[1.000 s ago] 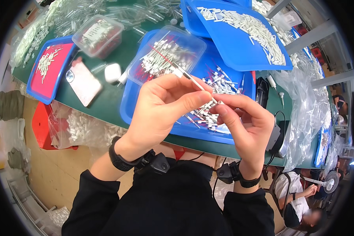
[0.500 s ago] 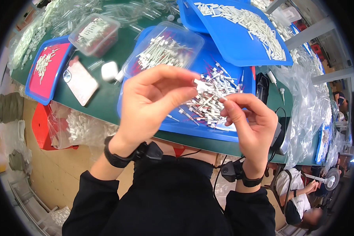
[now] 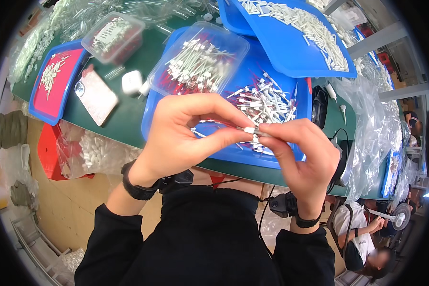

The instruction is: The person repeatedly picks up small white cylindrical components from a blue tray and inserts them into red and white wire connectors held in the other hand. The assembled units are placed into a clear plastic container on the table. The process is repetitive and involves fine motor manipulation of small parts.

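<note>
I have both hands up over the near edge of the blue tray, working one small piece between them. My left hand is closed in a pinch, thumb and forefinger meeting on the left end of a thin white-tipped stick. My right hand is closed on the same stick from the right, fingertips wrapped around its darker end, so the piece bridges the small gap between my two pinches. It sits just above the loose pile of sticks lying in the tray.

I judge this to be a fitting or seating step, so alignment matters most: I keep the two ends on one straight line and press along the axis, not across it, since a stick this thin looks likely to bend or snap. I hold close to the joint with fingertip pads so nothing wobbles. I stay over the tray, so a slip drops the piece back among the others rather than onto the green table.

The clear box of sticks sits just beyond my left hand, tilted against the tray's far left corner. A phone and a small white case lie further left.
</note>
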### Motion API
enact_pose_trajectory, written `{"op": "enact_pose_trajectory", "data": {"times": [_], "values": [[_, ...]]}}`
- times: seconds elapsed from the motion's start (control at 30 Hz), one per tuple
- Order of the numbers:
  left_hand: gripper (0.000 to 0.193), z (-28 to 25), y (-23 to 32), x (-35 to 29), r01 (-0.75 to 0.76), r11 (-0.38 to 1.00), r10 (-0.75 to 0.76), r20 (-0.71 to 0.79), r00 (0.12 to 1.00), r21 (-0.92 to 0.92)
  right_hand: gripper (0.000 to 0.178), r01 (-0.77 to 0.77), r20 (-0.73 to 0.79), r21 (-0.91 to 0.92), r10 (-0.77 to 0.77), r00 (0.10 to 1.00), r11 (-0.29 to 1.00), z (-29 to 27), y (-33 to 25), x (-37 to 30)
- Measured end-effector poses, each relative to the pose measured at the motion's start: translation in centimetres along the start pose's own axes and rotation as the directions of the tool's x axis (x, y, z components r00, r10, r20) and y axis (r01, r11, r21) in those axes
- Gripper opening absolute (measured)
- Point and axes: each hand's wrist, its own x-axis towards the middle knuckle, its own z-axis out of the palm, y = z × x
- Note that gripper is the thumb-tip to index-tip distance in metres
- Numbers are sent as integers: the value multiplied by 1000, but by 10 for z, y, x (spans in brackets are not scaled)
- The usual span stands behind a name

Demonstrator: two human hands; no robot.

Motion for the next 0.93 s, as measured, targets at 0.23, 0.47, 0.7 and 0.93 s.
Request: {"op": "enact_pose_trajectory", "data": {"times": [0.23,0.47,0.7,0.93], "values": [[15,3,-5,-4,-5,1000,5,-87,996,-6,17,9,-33,-20,-10,999,1000,7,-2,-5],[14,3,-6,-6,-25,998,29,-73,997,57,16,-24,0,20,24,1000,1000,7,-3,-6],[15,1,-10,-5,-63,986,67,-21,998,156,32,-35,49,71,32,998,997,11,-1,-5],[20,-8,-10,9,-55,947,34,72,997,315,53,-11,246,-64,27,969,998,0,17,3]]}}
